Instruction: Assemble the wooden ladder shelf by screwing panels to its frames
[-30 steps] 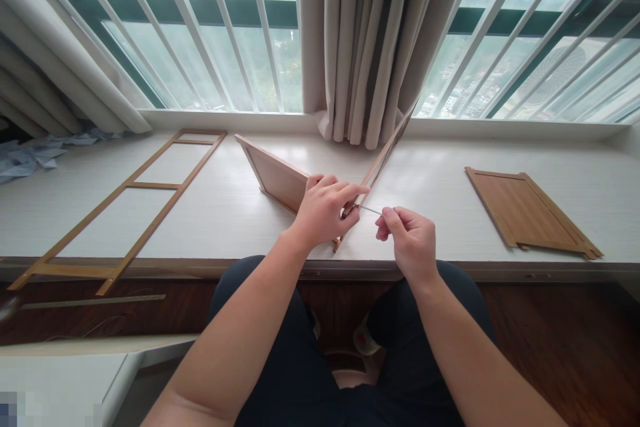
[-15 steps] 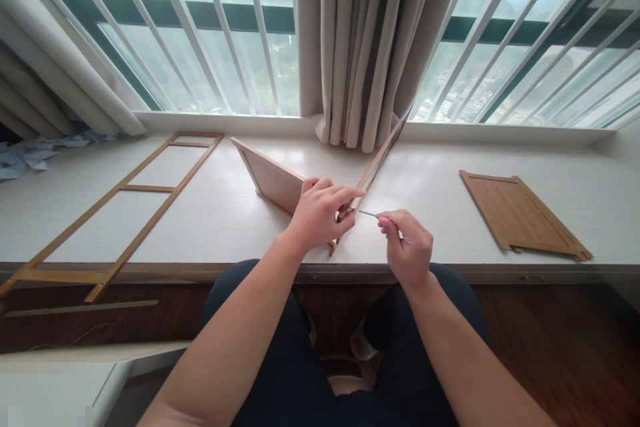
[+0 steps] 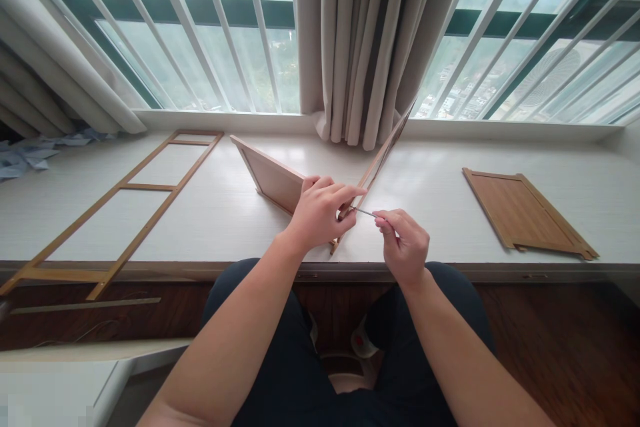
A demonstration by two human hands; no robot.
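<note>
My left hand [image 3: 320, 212] is closed round the corner where a wooden panel [image 3: 273, 177] meets an upright wooden frame [image 3: 383, 155]. The panel stands on its edge to the left, and the frame, seen nearly edge-on, slants away toward the curtain. Between the thumb and fingers of my right hand [image 3: 404, 245] is a thin metal hex key [image 3: 366, 213]. Its far tip reaches the frame beside my left thumb. My left fingers hide most of the joint, and the tool's near end is inside my right grip.
A ladder-like wooden frame [image 3: 147, 187] lies at the left, overhanging the front edge of the white ledge [image 3: 430, 160]. Another wooden panel [image 3: 530, 213] lies flat at the right. A grey curtain [image 3: 360, 47] hangs behind the work, before barred windows. Crumpled pieces [image 3: 30, 153] lie far left.
My right hand has shifted slightly left and up, and the hex key's tip now meets the frame next to my left thumb. My left hand has stayed in place.
</note>
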